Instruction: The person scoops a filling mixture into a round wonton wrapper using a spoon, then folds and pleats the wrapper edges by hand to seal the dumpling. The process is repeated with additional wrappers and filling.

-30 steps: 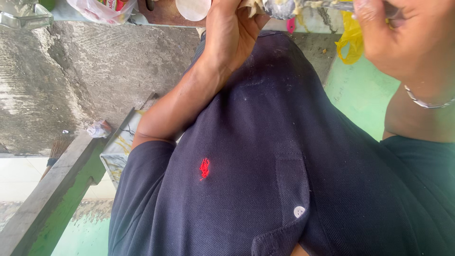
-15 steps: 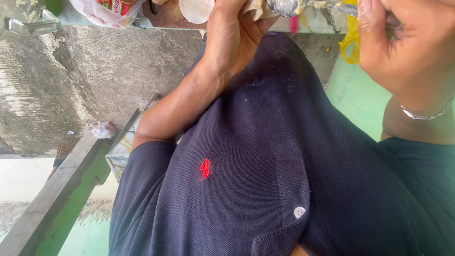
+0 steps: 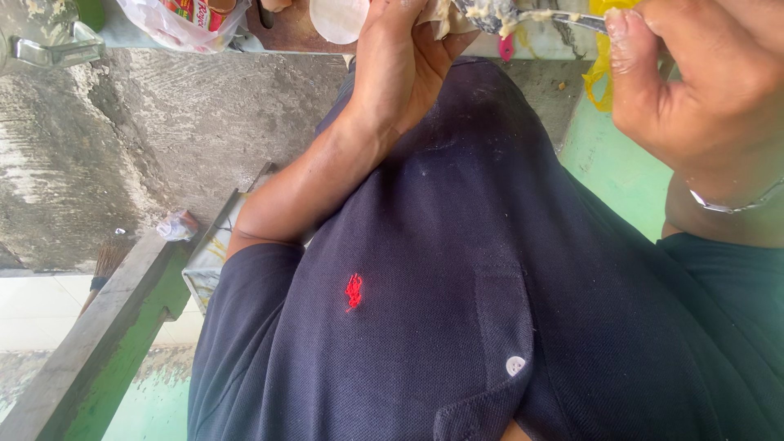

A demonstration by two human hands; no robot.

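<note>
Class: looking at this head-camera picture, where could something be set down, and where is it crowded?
Free: the bare grey concrete between the plastic bag and the green wooden rail. Crowded: the top edge, where the left hand, right hand, spoon and white lid meet.

The scene is seen from one head-worn camera, aimed steeply down the dark shirt (image 3: 425, 269), close to the hands (image 3: 400, 65).

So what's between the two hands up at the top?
In the head view, a spoon smeared with pale paste runs from the right hand across to the left hand.
</note>
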